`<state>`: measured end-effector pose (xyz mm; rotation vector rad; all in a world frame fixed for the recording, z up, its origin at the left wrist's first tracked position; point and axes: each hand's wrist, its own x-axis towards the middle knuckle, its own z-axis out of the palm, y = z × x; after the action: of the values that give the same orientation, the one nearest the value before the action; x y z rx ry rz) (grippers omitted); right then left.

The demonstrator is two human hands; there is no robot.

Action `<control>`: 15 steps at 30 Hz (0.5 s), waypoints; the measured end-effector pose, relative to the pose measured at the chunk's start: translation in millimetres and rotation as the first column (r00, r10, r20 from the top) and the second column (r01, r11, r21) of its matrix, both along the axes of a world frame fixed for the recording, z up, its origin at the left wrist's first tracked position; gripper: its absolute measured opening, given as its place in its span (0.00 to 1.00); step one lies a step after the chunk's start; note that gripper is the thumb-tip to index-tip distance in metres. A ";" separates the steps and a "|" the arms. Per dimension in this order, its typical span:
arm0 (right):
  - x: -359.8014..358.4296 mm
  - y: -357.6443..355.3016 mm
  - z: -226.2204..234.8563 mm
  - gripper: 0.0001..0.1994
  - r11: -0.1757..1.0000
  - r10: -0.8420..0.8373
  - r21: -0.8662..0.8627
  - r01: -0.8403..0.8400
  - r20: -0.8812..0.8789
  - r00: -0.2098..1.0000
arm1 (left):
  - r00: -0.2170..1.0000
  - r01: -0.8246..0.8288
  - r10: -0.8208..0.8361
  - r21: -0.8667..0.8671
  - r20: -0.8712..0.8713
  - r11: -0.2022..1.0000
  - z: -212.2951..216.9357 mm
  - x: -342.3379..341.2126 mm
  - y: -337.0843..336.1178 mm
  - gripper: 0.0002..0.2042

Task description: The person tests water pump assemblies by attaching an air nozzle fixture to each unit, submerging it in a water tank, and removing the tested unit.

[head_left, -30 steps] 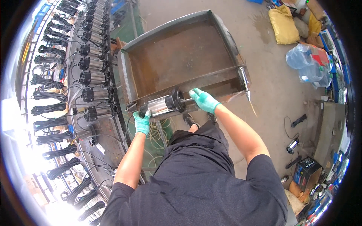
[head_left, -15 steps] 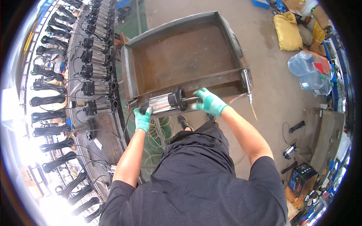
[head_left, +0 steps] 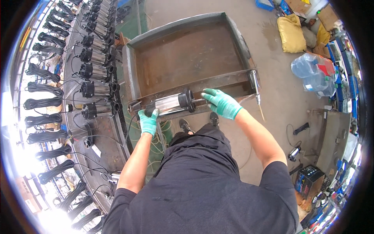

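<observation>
A submersible pump (head_left: 168, 105) with a shiny silver barrel and black ends lies across the near ledge of a rusty metal tank (head_left: 130, 64). My left hand (head_left: 148, 123), in a green glove, is closed around its black left end, thumb on top. From the black flanged right end a thin metal shaft (head_left: 200, 101) sticks out. My right hand (head_left: 223, 103), also gloved in green, is at the shaft's outer end with fingers stretched out; the palm side is hidden, so any contact is unclear.
A ratchet wrench (head_left: 256, 84) rests at the tank's right corner. To the left, a bench (head_left: 107, 132) carries a row of similar pumps (head_left: 93, 89) with coiled black cables (head_left: 44, 89). Plastic jugs (head_left: 311, 70), a yellow sack (head_left: 291, 33) and a printed box (head_left: 309, 179) stand at right.
My right hand has shifted slightly right and its fingers have straightened beside the shaft. My left hand keeps its grip on the pump. The whole view has shifted slightly.
</observation>
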<state>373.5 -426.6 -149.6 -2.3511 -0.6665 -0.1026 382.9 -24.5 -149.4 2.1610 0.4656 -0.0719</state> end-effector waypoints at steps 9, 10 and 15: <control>20.7 44.0 -11.1 0.24 0.658 -0.035 0.214 0.722 -0.949 0.313 | 0.999 0.003 0.002 -0.102 0.047 0.995 -11.9 2.8 4.6 0.30; 19.5 46.4 -9.1 0.25 0.644 -0.014 0.217 0.734 -0.955 0.295 | 1.000 -0.008 0.012 -0.129 0.027 0.992 -12.3 2.6 4.6 0.30; 10.0 30.0 6.4 0.21 0.911 -0.252 0.204 0.359 -0.414 0.875 | 1.000 -0.002 0.003 -0.080 0.011 0.997 -10.4 3.7 4.8 0.29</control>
<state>383.5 -396.6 -143.2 -2.1020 -0.0729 0.1131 386.6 -19.7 -159.8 2.0812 0.4514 -0.0766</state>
